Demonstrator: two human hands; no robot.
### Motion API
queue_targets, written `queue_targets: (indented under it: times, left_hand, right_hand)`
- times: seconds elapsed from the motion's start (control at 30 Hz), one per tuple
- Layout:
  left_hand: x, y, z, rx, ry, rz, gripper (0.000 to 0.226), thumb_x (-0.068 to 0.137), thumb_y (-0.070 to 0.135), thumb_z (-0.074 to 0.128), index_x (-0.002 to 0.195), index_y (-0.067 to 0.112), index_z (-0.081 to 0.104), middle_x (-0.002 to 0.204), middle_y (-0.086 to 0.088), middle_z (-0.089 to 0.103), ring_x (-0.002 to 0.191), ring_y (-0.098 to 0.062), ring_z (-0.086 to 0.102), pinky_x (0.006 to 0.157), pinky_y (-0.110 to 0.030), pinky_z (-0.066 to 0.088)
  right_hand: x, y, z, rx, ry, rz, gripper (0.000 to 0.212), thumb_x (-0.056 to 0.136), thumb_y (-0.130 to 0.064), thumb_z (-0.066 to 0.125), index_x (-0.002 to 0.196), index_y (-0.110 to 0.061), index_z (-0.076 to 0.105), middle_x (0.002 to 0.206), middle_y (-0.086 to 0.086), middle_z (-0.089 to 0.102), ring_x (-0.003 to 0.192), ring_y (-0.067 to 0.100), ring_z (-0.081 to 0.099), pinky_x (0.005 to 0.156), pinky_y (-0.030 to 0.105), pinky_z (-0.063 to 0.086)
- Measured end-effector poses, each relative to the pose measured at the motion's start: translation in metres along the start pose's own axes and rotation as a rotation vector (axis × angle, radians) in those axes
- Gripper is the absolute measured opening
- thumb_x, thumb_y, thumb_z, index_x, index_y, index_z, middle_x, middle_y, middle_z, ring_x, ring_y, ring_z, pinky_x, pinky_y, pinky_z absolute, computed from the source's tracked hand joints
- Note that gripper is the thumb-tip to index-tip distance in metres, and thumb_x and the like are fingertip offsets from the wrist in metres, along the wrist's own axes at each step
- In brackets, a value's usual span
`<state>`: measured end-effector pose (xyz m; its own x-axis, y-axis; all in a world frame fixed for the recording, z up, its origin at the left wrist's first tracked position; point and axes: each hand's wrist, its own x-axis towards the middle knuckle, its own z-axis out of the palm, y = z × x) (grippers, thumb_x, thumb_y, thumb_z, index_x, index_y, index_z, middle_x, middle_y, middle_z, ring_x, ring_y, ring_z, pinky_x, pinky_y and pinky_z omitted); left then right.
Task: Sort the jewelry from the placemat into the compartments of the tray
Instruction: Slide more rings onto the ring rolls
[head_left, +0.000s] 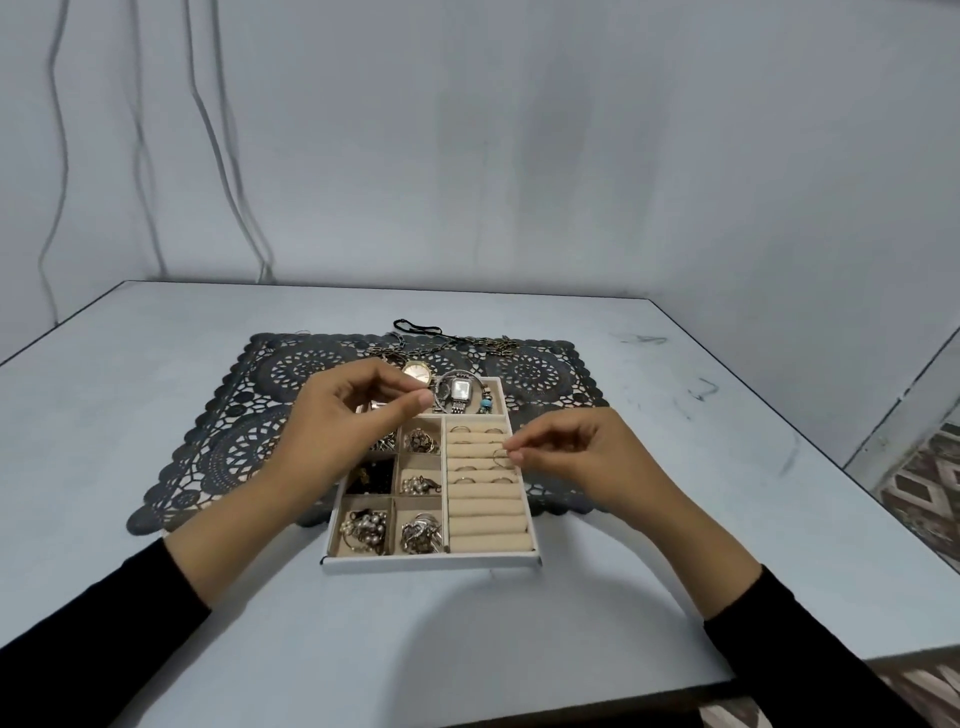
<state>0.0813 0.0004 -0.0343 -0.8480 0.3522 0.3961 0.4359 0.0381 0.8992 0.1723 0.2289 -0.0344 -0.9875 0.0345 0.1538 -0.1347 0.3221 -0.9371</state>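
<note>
My right hand pinches a thin ring just over the tray's ring rolls. I judge the next move is to press it into a slot. My left hand's fingertips are pressed together; whether they hold anything I cannot tell.

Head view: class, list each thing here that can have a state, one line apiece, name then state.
Tray, visible small compartments hold jewelry.
Ring rolls, far rows hold rings, near rows bare.
Left hand, thumb and forefinger meeting above tray; contents unclear.
Right hand, pinches thin ring over ring rolls.
Silver watch, lying in far compartment.
Chains, on placemat, unsorted.
</note>
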Motion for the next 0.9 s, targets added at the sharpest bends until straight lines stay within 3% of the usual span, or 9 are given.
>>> queue_targets:
  times: [0.17,0.37,0.47,0.6,0.7,0.8,0.9]
  left_hand:
    - [-0.006,0.004,0.006,-0.019,-0.013,0.033,0.015,0.074,0.019,0.077,0.085,0.01,0.073,0.081,-0.004,0.073,0.077,-0.009,0.069,0.068,-0.017,0.054]
    - [-0.006,0.0,0.005,-0.013,-0.01,0.027,0.012,0.073,0.02,0.078,0.084,0.015,0.073,0.083,-0.002,0.074,0.079,-0.012,0.069,0.074,-0.023,0.056]
    - [-0.006,-0.001,0.005,-0.002,-0.023,0.027,0.012,0.075,0.018,0.078,0.085,0.014,0.073,0.084,-0.003,0.074,0.081,-0.016,0.069,0.075,-0.025,0.057]
    - [-0.006,-0.003,0.005,-0.007,-0.028,0.011,0.012,0.076,0.015,0.079,0.086,0.011,0.074,0.085,-0.005,0.074,0.083,-0.019,0.07,0.077,-0.029,0.057]
    - [-0.007,-0.003,0.006,-0.023,-0.026,0.0,0.012,0.075,0.015,0.079,0.086,0.013,0.074,0.085,-0.006,0.074,0.083,-0.019,0.07,0.077,-0.028,0.057]
    - [-0.007,-0.003,0.005,-0.018,-0.029,-0.002,0.013,0.075,0.016,0.078,0.086,0.012,0.073,0.085,-0.006,0.074,0.084,-0.021,0.07,0.079,-0.031,0.057]
    - [-0.007,-0.004,0.004,-0.013,-0.031,0.002,0.013,0.076,0.015,0.079,0.087,0.011,0.074,0.086,-0.007,0.074,0.086,-0.025,0.07,0.081,-0.036,0.058]
  right_hand:
    - [-0.008,-0.003,-0.002,-0.064,-0.065,-0.004,0.008,0.08,-0.002,0.073,0.088,-0.002,0.074,0.063,-0.008,0.066,0.049,-0.002,0.056,0.047,0.005,0.037]
    - [-0.012,-0.004,-0.002,-0.178,-0.118,-0.013,0.01,0.079,-0.004,0.074,0.084,-0.012,0.077,0.075,0.002,0.072,0.064,0.008,0.064,0.061,0.02,0.052]
    - [-0.012,-0.005,0.001,-0.239,-0.115,-0.035,0.01,0.079,-0.005,0.075,0.085,-0.013,0.077,0.081,0.001,0.072,0.073,0.013,0.068,0.063,0.021,0.055]
    - [-0.01,-0.007,0.004,-0.428,-0.13,-0.106,0.011,0.079,-0.01,0.075,0.084,-0.02,0.078,0.082,-0.003,0.072,0.076,0.018,0.066,0.071,0.033,0.056]
    - [-0.008,-0.009,0.002,-0.522,-0.197,-0.121,0.014,0.081,-0.009,0.072,0.087,-0.021,0.077,0.084,-0.008,0.071,0.073,0.012,0.065,0.071,0.03,0.055]
    - [-0.005,-0.013,-0.001,-0.538,-0.229,-0.113,0.016,0.083,-0.006,0.07,0.088,-0.02,0.076,0.083,-0.009,0.07,0.069,0.011,0.064,0.061,0.021,0.053]
    - [-0.002,-0.015,-0.003,-0.556,-0.231,-0.113,0.017,0.083,-0.006,0.069,0.088,-0.02,0.076,0.083,-0.01,0.069,0.067,0.01,0.062,0.056,0.021,0.053]
